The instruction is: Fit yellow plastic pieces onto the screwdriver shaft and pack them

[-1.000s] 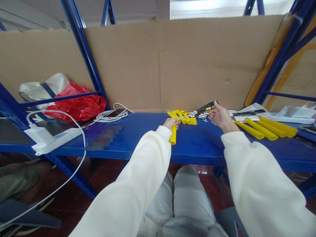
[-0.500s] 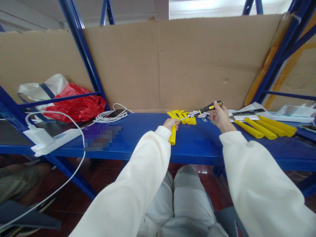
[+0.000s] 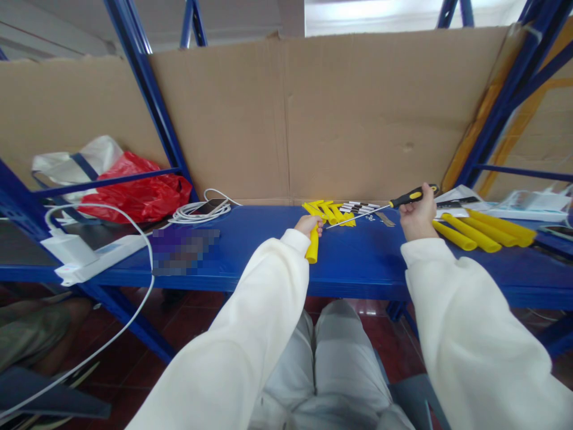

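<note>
Two-handed above a blue metal table (image 3: 367,254): clasps in left hand (image 3: 307,226) a smooth yellow tube (image 3: 313,248), jutting from it toward the table's front edge; pinches a black-and-yellow screwdriver (image 3: 405,198) by the handle in right hand (image 3: 418,216).

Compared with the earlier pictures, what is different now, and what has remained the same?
The right hand has moved to the right with the screwdriver, whose tip now shows just right of the left hand. Nothing was visibly taken or let go. The left hand keeps its grip on the yellow tube; the red bag stays as it was.
</note>
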Demonstrator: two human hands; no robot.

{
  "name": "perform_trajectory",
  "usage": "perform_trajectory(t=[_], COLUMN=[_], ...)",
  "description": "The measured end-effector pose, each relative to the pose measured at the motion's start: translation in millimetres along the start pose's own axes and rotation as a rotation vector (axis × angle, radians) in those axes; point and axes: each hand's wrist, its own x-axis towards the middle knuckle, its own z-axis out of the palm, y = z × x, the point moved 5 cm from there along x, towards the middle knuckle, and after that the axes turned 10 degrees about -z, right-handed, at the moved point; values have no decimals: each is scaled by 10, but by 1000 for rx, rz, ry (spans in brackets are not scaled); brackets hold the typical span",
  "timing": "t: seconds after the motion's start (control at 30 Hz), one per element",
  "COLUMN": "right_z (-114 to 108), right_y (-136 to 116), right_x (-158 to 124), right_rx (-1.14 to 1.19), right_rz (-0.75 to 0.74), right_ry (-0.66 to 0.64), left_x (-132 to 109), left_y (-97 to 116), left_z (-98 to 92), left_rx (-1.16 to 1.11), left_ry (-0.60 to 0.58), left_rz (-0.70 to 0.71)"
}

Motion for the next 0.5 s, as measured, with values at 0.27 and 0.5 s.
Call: perform_trajectory(t=[0.27, 0.5], right_z=[-53, -53], right_y=[-85, -105], right_x=[73, 87], right_rx=[63, 157], right_rz=[-86, -88], right_ry=[64, 46], left_x=[-4, 11], left_y=[11, -1], left_z=[-8, -13], left_rx=[12, 14], left_ry=[17, 29], left_rz=[4, -3])
